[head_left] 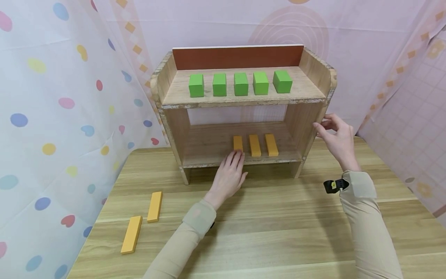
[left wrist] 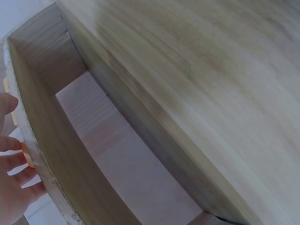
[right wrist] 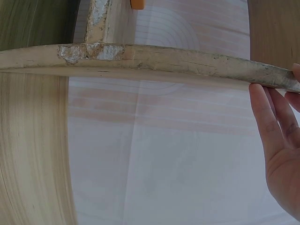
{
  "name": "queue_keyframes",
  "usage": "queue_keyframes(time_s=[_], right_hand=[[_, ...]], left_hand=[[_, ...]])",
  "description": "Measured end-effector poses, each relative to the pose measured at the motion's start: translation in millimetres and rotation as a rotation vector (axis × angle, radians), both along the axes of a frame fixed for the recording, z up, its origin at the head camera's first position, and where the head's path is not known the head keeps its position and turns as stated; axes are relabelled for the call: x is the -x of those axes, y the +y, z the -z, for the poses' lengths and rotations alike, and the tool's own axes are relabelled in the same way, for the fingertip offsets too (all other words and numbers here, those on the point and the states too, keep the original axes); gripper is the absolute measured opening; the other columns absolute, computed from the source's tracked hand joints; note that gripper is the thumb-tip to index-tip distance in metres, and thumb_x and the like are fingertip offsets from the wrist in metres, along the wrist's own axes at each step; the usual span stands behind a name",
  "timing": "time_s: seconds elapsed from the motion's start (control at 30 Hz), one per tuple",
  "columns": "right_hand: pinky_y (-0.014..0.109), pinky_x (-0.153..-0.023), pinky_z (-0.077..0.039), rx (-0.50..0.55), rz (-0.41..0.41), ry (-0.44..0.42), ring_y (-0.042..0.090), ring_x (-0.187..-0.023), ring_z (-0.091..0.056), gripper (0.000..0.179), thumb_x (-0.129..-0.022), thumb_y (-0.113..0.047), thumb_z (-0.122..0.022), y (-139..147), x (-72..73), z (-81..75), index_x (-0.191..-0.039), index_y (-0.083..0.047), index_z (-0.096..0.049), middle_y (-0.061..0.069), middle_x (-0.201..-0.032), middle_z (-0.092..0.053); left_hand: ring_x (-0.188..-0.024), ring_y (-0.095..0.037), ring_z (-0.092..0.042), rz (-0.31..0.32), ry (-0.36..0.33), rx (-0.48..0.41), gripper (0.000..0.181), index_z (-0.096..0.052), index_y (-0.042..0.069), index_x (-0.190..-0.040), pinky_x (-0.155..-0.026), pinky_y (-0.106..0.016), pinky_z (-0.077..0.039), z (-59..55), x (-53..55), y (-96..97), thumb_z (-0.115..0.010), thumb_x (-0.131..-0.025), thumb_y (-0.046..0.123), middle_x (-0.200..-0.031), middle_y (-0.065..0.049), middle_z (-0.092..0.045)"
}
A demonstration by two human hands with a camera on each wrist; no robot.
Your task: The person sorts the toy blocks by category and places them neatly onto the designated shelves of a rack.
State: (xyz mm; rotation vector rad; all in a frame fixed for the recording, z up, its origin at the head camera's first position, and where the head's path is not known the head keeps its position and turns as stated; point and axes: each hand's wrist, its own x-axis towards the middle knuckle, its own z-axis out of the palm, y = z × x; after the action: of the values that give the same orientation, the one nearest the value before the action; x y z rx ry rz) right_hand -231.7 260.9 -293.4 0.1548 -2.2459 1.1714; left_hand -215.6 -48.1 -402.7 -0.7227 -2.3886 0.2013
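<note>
A two-tier wooden shelf (head_left: 244, 100) stands on the table. On its lower board lie three flat orange blocks, and the leftmost orange block (head_left: 237, 142) is at the fingertips of my left hand (head_left: 228, 176). That hand reaches in over the front edge with its fingers extended; in the left wrist view, the orange block (left wrist: 27, 154) shows beside the fingers, with the thumb apart. My right hand (head_left: 338, 135) holds the front edge of the shelf's right side panel (right wrist: 187, 63) between thumb and fingers.
Several green blocks (head_left: 241, 84) stand in a row on the upper board. Two more orange blocks, a nearer one (head_left: 131, 235) and a farther one (head_left: 155, 207), lie on the table (head_left: 278, 232) at the left. Patterned cloth (head_left: 83, 97) hangs behind and beside the table.
</note>
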Motion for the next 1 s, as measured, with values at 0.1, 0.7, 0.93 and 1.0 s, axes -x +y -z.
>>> queue_keyframes(time_s=[0.1, 0.7, 0.93, 1.0], right_hand=[[0.003, -0.056, -0.047, 0.002, -0.001, -0.005, -0.019, -0.065, -0.053, 0.029, -0.089, -0.02, -0.065, 0, -0.6, -0.2, -0.108, 0.002, -0.063, -0.037, -0.069, -0.05], [0.004, -0.056, -0.048, 0.012, -0.012, 0.001, -0.019, -0.065, -0.054, 0.029, -0.089, -0.018, -0.065, 0, 0.0, -0.5, -0.109, 0.003, -0.062, -0.036, -0.07, -0.051], [0.003, -0.057, -0.047, 0.008, -0.008, 0.004, -0.019, -0.067, -0.053, 0.029, -0.088, -0.018, -0.066, 0, 0.5, -0.4, -0.109, 0.002, -0.063, -0.037, -0.07, -0.05], [0.003, -0.057, -0.047, 0.007, -0.007, 0.006, -0.019, -0.067, -0.053, 0.028, -0.088, -0.018, -0.066, 0, 0.7, -0.1, -0.108, 0.002, -0.063, -0.037, -0.07, -0.05]], left_hand=[[-0.13, -0.025, -0.046, 0.0, -0.005, -0.003, 0.059, -0.045, 0.002, -0.139, -0.105, -0.036, -0.045, -0.2, -0.9, -0.7, -0.056, -0.094, 0.04, -0.14, -0.011, -0.049], [-0.129, -0.025, -0.049, 0.049, 0.02, -0.058, 0.053, -0.049, 0.005, -0.136, -0.104, -0.039, -0.046, -2.2, -3.9, -6.0, -0.057, -0.093, 0.036, -0.139, -0.009, -0.052], [-0.126, -0.026, -0.051, 0.106, 0.068, -0.148, 0.05, -0.053, 0.006, -0.132, -0.103, -0.04, -0.046, 0.7, -11.4, -15.8, -0.064, -0.089, 0.028, -0.133, -0.009, -0.056], [-0.126, -0.026, -0.052, 0.113, 0.056, -0.17, 0.048, -0.053, 0.006, -0.132, -0.104, -0.04, -0.046, 2.1, -14.6, -20.1, -0.064, -0.089, 0.026, -0.133, -0.01, -0.056]])
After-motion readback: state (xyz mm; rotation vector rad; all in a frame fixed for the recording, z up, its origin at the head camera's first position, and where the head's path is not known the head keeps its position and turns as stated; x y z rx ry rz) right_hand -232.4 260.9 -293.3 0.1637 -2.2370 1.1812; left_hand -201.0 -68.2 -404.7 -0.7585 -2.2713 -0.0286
